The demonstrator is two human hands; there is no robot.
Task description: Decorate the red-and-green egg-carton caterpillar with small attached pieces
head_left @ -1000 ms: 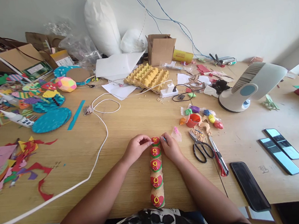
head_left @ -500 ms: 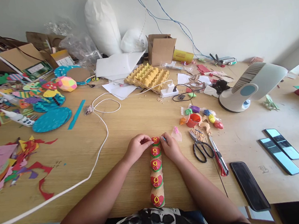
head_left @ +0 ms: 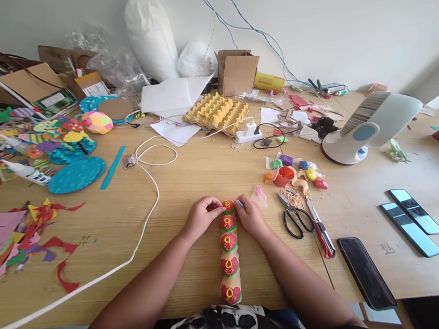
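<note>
A row of several egg-carton cups (head_left: pixel 229 252), painted red with yellow marks and green rims, runs from the table's near edge away from me. My left hand (head_left: pixel 201 217) pinches the left side of the farthest cup (head_left: pixel 228 206), its fingers curled. My right hand (head_left: pixel 250 216) presses against that cup's right side with fingers closed, and a small blue tip shows at its fingertips. What that tip belongs to is too small to make out.
Black-handled scissors (head_left: pixel 296 218) and a red utility knife (head_left: pixel 322 227) lie right of my hands, then a dark phone (head_left: pixel 366 272). Clay pieces (head_left: pixel 294 171), a desk fan (head_left: pixel 368 127), a yellow egg tray (head_left: pixel 216 112), a white cable (head_left: pixel 146 214) and paper scraps (head_left: pixel 19 238) crowd the table.
</note>
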